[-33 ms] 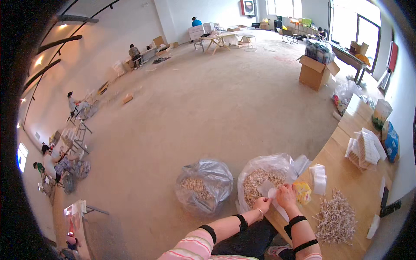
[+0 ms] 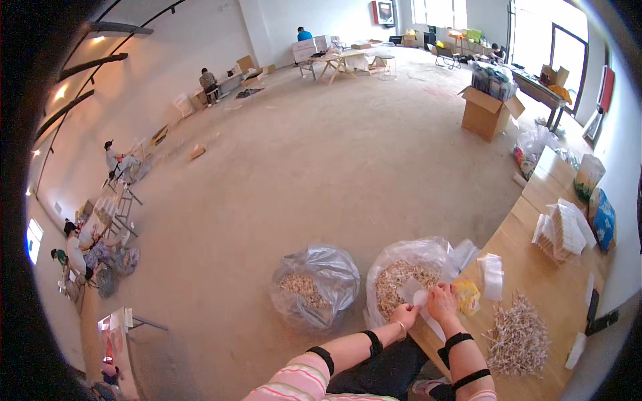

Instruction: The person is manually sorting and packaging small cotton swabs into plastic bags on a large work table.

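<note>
My left hand (image 2: pixel 404 315) pinches a small translucent white plastic bag (image 2: pixel 420 298) by its edge. My right hand (image 2: pixel 442 303) is closed on the other side of it, fingers bent; part of the plastic hangs below between my wrists. Both hands are over the table's left edge, beside a large clear sack (image 2: pixel 428 248) full of short thin pale sticks (image 2: pixel 401 277), like cotton swabs. Close to my right hand lies a yellow packet (image 2: pixel 467 297). A loose heap of similar sticks (image 2: pixel 518 336) spreads on the table right of my right forearm.
Left of the sack, another clear sack (image 2: pixel 338 257) of sticks stands on the floor. The wooden table (image 2: pixel 515 230) carries a stack of clear plastic bags (image 2: pixel 491 276) and white packs (image 2: pixel 562 230). An open carton (image 2: pixel 485 113) stands farther off. Several people sit working along the left wall.
</note>
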